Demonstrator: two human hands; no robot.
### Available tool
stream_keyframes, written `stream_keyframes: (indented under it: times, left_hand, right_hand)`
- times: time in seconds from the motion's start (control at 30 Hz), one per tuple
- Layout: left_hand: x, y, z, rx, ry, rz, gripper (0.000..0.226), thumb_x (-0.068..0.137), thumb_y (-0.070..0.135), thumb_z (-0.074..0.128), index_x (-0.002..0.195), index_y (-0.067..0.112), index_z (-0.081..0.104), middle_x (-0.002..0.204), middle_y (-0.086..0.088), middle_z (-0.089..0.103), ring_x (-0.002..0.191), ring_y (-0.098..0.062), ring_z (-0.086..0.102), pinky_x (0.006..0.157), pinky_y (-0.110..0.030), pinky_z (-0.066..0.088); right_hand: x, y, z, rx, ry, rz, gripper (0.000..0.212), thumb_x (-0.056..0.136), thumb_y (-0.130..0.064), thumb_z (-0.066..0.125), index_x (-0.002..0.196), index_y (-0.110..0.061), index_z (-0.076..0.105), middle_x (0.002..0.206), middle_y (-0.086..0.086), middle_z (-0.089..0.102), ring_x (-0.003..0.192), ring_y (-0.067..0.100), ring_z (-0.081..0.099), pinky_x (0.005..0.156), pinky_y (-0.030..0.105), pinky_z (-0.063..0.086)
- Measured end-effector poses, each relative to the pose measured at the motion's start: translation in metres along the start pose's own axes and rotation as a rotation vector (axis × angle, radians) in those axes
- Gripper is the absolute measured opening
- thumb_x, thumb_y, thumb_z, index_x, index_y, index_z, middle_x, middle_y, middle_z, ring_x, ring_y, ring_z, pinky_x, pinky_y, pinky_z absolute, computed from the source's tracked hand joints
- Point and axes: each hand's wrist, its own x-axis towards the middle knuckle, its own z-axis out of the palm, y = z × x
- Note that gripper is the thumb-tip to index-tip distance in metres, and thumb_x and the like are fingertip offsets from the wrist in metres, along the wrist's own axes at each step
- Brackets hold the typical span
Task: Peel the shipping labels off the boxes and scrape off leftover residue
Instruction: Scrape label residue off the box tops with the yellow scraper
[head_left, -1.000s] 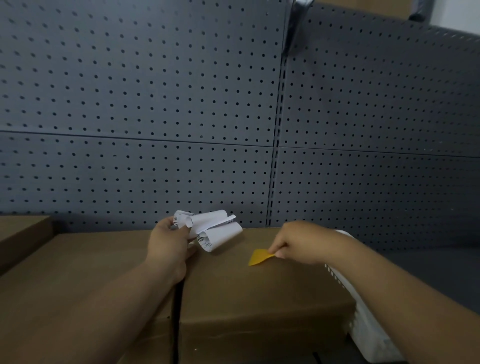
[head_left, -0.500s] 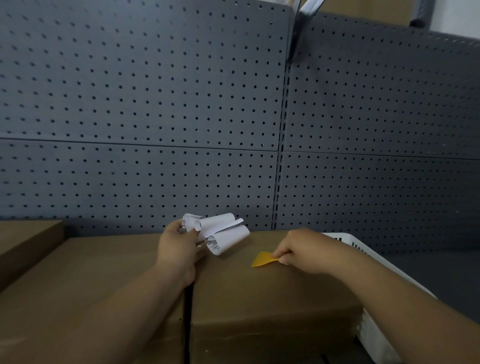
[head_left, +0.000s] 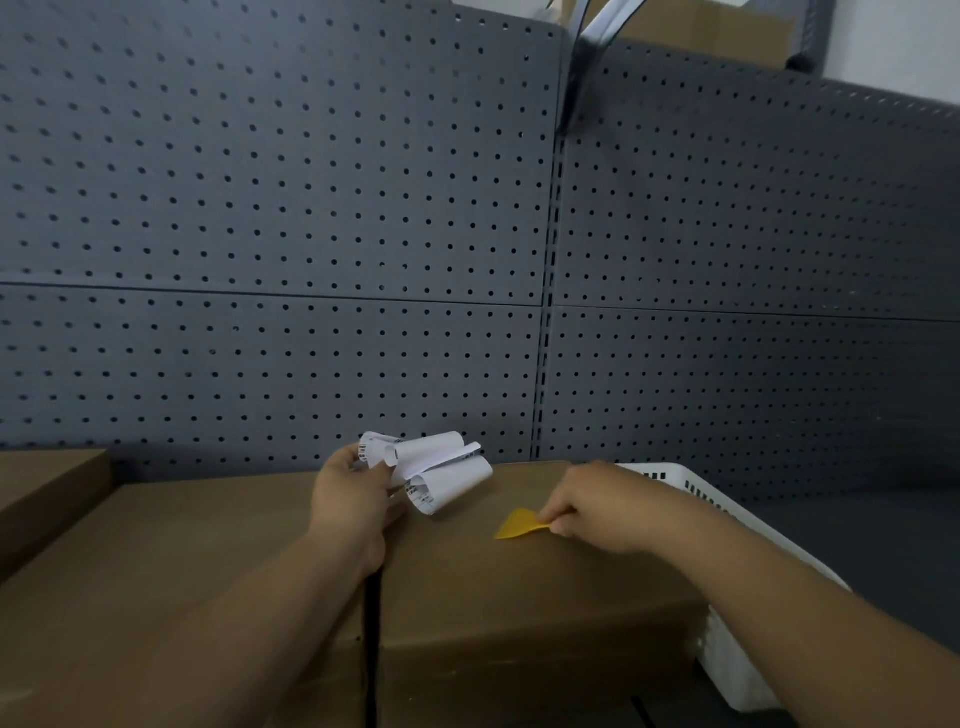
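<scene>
- Over the right-hand cardboard box (head_left: 519, 587), the left hand (head_left: 349, 501) grips a bundle of curled peeled labels (head_left: 434, 470).
- The right hand (head_left: 597, 506) pinches a yellow scraper (head_left: 517, 524), blade on the box top.
- A second box (head_left: 182, 571) sits alongside; a white basket (head_left: 691, 483) and grey pegboard (head_left: 270, 234) lie beyond.

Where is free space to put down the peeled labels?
The top of the left box is bare, between the far-left box and the left hand. The right box is bare toward its front edge. It is crowded farther back: peeled labels, yellow scraper, right hand.
</scene>
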Motion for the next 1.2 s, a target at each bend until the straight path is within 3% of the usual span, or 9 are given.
stream_keyframes:
  times: [0.07,0.23,0.4,0.5,0.6,0.77,0.93,1.03,1.2]
  left_hand:
    - [0.000,0.000,0.000,0.001,-0.002,-0.002,0.013,0.095,0.004,0.050,0.105,0.011,0.055,0.098,-0.006,0.060,0.076,-0.021,0.061,0.075,-0.038,0.053]
    - [0.001,0.000,0.000,-0.002,-0.007,-0.007,0.010,0.095,0.005,0.050,0.095,0.013,0.056,0.095,-0.005,0.059,0.075,-0.020,0.060,0.077,-0.037,0.052]
    - [0.003,-0.001,-0.001,-0.026,0.016,-0.015,0.013,0.095,0.006,0.049,0.106,0.011,0.055,0.102,-0.009,0.061,0.087,-0.028,0.060,0.073,-0.037,0.052]
    - [0.003,0.000,-0.001,-0.030,0.029,-0.020,0.012,0.096,0.005,0.047,0.096,0.014,0.055,0.095,-0.006,0.060,0.086,-0.029,0.059,0.071,-0.036,0.051]
    - [0.003,0.001,-0.002,-0.021,0.030,-0.020,0.018,0.096,0.005,0.047,0.087,0.018,0.055,0.096,-0.006,0.060,0.078,-0.024,0.059,0.070,-0.036,0.051]
    - [0.004,0.001,-0.002,-0.027,0.051,-0.025,0.013,0.095,0.004,0.047,0.098,0.013,0.056,0.107,-0.011,0.061,0.084,-0.028,0.060,0.079,-0.042,0.052]
    - [0.003,0.002,0.000,-0.027,0.069,-0.026,0.012,0.096,0.005,0.048,0.104,0.010,0.055,0.109,-0.013,0.061,0.090,-0.032,0.060,0.086,-0.047,0.051]
    - [0.002,0.003,-0.001,-0.019,0.068,-0.022,0.010,0.097,0.007,0.047,0.099,0.011,0.056,0.105,-0.012,0.061,0.087,-0.031,0.060,0.087,-0.047,0.050]
    - [0.001,0.003,-0.001,0.006,0.056,-0.012,0.015,0.096,0.005,0.047,0.091,0.013,0.058,0.108,-0.014,0.062,0.085,-0.031,0.059,0.088,-0.049,0.050]
  right_hand:
    - [-0.013,0.011,-0.010,-0.021,-0.036,0.024,0.031,0.096,-0.021,0.049,0.125,-0.020,0.061,0.131,-0.006,0.059,0.112,0.011,0.056,0.095,0.025,0.042]
    - [-0.014,0.008,-0.022,-0.055,-0.052,0.025,0.029,0.096,-0.018,0.050,0.121,-0.019,0.064,0.123,-0.008,0.064,0.084,0.003,0.056,0.075,0.016,0.041]
    - [0.024,-0.020,-0.001,-0.030,0.049,-0.026,0.029,0.097,-0.018,0.046,0.118,-0.017,0.066,0.122,0.001,0.061,0.107,0.022,0.057,0.093,0.032,0.045]
    - [0.042,-0.020,0.010,-0.012,0.093,-0.032,0.028,0.096,-0.020,0.046,0.114,-0.017,0.067,0.118,0.001,0.063,0.106,0.022,0.057,0.096,0.039,0.045]
    - [0.040,0.000,0.003,0.014,0.058,0.025,0.031,0.097,-0.019,0.046,0.123,-0.018,0.062,0.134,0.001,0.056,0.117,0.021,0.053,0.101,0.033,0.041]
    - [0.028,0.039,-0.015,-0.022,-0.019,0.089,0.030,0.096,-0.015,0.048,0.123,-0.020,0.062,0.133,-0.005,0.057,0.107,0.012,0.054,0.083,0.021,0.035]
    - [0.049,0.008,-0.003,-0.007,0.047,-0.086,0.031,0.096,-0.018,0.048,0.125,-0.021,0.061,0.132,-0.003,0.057,0.115,0.018,0.054,0.095,0.028,0.039]
    - [0.060,-0.013,0.006,-0.004,0.082,-0.189,0.030,0.096,-0.021,0.048,0.122,-0.023,0.062,0.126,0.000,0.059,0.112,0.022,0.055,0.092,0.034,0.043]
    - [0.036,0.009,-0.014,-0.003,-0.051,-0.226,0.032,0.096,-0.019,0.050,0.125,-0.026,0.060,0.129,-0.007,0.057,0.101,0.008,0.050,0.077,0.018,0.034]
